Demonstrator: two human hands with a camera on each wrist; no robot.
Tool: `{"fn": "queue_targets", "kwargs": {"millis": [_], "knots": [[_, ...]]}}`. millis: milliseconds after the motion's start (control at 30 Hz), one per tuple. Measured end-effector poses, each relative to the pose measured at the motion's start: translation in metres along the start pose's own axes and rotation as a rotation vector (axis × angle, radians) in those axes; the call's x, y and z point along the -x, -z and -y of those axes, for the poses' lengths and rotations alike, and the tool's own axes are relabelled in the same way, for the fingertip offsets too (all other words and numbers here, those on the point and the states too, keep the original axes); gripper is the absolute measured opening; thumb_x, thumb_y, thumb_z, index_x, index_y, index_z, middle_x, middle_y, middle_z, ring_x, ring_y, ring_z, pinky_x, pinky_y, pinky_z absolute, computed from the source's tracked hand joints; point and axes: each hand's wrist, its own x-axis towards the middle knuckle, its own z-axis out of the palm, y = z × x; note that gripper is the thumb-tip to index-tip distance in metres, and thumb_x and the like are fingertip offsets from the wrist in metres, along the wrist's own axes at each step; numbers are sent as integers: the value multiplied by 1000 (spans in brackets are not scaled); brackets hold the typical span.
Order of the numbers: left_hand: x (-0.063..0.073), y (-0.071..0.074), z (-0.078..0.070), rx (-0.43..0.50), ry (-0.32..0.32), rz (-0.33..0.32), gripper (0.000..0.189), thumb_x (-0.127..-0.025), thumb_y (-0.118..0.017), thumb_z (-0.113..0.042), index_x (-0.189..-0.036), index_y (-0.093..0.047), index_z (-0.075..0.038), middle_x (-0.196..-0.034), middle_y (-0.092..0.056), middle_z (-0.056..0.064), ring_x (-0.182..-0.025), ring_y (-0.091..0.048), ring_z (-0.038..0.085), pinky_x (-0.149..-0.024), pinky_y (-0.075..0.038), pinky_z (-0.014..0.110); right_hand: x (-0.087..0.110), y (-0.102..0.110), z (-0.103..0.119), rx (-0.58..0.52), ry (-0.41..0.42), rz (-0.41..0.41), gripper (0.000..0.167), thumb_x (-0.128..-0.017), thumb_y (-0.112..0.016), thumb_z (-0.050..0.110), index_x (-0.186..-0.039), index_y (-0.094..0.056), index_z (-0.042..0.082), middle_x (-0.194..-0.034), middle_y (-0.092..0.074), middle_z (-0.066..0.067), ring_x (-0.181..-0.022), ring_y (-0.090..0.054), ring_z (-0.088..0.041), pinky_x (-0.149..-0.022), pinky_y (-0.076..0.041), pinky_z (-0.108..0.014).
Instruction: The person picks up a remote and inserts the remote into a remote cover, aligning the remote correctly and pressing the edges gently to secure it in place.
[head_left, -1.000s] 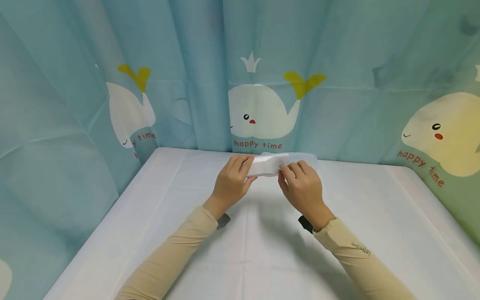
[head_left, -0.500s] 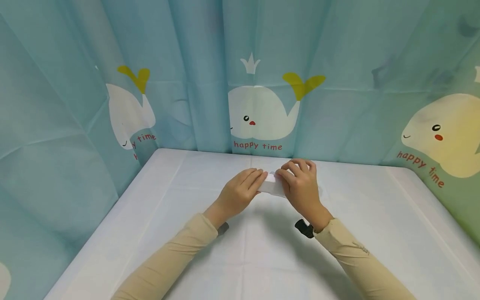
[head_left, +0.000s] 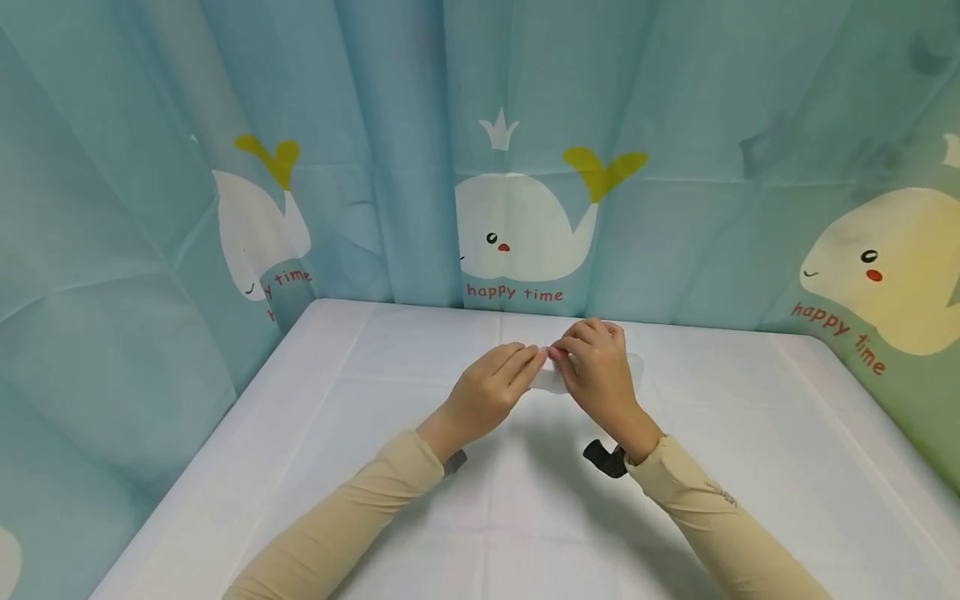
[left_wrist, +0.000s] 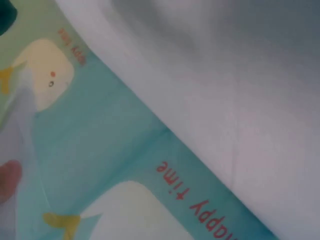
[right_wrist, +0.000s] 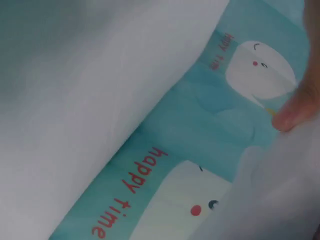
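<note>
A whitish, partly see-through plastic packet (head_left: 551,381) is held up above the far part of the table, mostly hidden behind the fingers. My left hand (head_left: 491,390) pinches its upper edge from the left. My right hand (head_left: 600,367) pinches the same edge, its fingertips almost touching the left ones. A see-through end of the packet shows beyond the right hand. In the right wrist view a thumb (right_wrist: 297,110) presses on the cloudy plastic (right_wrist: 275,192). At the left wrist view's edge, a blurred fingertip (left_wrist: 9,181) lies by the clear plastic (left_wrist: 22,125).
A white-covered table (head_left: 420,517) lies under both arms. Blue curtain (head_left: 405,167) with whale prints hangs along its back and sides. Dark wrist-worn pieces (head_left: 606,458) show beneath the wrists.
Both hands have drawn the packet down and nearer. The left hand has shifted right, the fingertips have come together, and less of the packet shows.
</note>
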Motion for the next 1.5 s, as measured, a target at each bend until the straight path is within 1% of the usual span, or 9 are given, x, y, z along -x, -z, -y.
{"fn": "queue_targets", "kwargs": {"millis": [200, 433, 567, 867, 1033, 1167, 1300, 1400, 1500], "knots": [[2, 4, 0, 54, 207, 46, 54, -64, -86, -29, -109, -68, -5, -100, -67, 5, -91, -62, 18, -81, -53, 22, 3, 1, -1, 67, 78, -126, 11, -76, -76, 10, -83, -73, 2, -78, -65, -12, -89, -55, -33, -88, -33, -58], [1, 11, 12, 174, 468, 86, 60, -60, -88, -30, -109, -67, -3, -95, -65, 8, -86, -58, 21, -72, -55, 26, 17, -6, -20, 108, 498, -311, 16, -93, -57, 11, -88, -71, 5, -83, -64, -12, -91, -56, -32, -86, -34, -56], [-3, 15, 11, 237, 481, 97, 59, -61, -88, -32, -108, -67, -3, -93, -64, 8, -84, -58, 20, -67, -55, 25, 19, -11, -30, 133, 663, -318, 17, -91, -55, 0, -86, -71, 4, -83, -64, -11, -89, -58, -29, -83, -36, -52], [-10, 21, 3, 199, 415, 97, 57, -60, -88, -33, -106, -69, -4, -93, -64, 5, -83, -56, 18, -68, -54, 22, 17, -15, -27, 96, 794, -356, 24, -93, -55, 6, -77, -74, 3, -79, -68, -4, -82, -60, -20, -79, -37, -46], [-9, 20, 5, 182, 403, 117, 57, -61, -88, -32, -108, -69, -5, -96, -65, 5, -86, -57, 18, -71, -54, 23, 14, -13, -19, 58, 707, -311, 23, -94, -56, 14, -79, -71, 5, -76, -68, -5, -84, -59, -23, -80, -37, -48], [-6, 20, 8, 170, 367, 117, 57, -60, -89, -29, -109, -69, -6, -98, -66, 5, -88, -59, 19, -75, -54, 23, 8, -6, -15, -5, 423, -274, 30, -94, -56, 28, -85, -70, 3, -80, -64, -11, -90, -54, -32, -80, -31, -51], [-3, 18, 8, 143, 254, 96, 55, -62, -88, -27, -109, -69, -6, -100, -67, 6, -90, -60, 19, -79, -53, 22, 0, 3, -12, 11, 167, -133, 33, -94, -55, 29, -87, -72, 2, -83, -61, -11, -95, -48, -36, -82, -26, -55], [-1, 17, 6, 125, 176, 68, 54, -62, -87, -29, -107, -70, -6, -100, -67, 6, -91, -61, 19, -80, -53, 22, -3, 5, -9, 24, 137, -28, 19, -88, -65, 17, -78, -73, 3, -79, -61, -8, -92, -50, -34, -83, -27, -57], [0, 15, 3, 126, 131, 49, 54, -62, -86, -31, -106, -70, -5, -99, -68, 6, -91, -62, 17, -82, -53, 22, -4, 4, -4, -12, 139, -17, 6, -76, -74, 4, -70, -72, 3, -74, -60, -8, -86, -53, -31, -82, -28, -57]]}}
